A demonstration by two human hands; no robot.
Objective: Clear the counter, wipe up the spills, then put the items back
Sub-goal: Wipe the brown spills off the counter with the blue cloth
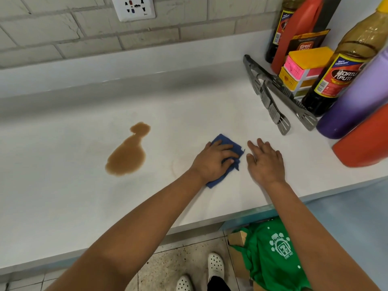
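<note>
A blue cloth (236, 148) lies on the white counter (63, 196), and my left hand (212, 160) presses down on it with its fingers curled over the cloth's right side. My right hand (265, 161) rests flat on the counter just right of the cloth, fingers straight and spread. A brown spill (128, 153) sits to the left of the cloth, about a hand's width from it. A faint ring stain (178, 164) shows beside my left wrist.
Pushed to the right end are metal tongs (273, 95), two dark sauce bottles (340, 70), a red bottle (298, 32), a purple bottle (361, 101), another red bottle (365, 141) and a yellow-pink box (302, 68). A wall socket (133, 7) is above. A green bag (270, 253) lies on the floor.
</note>
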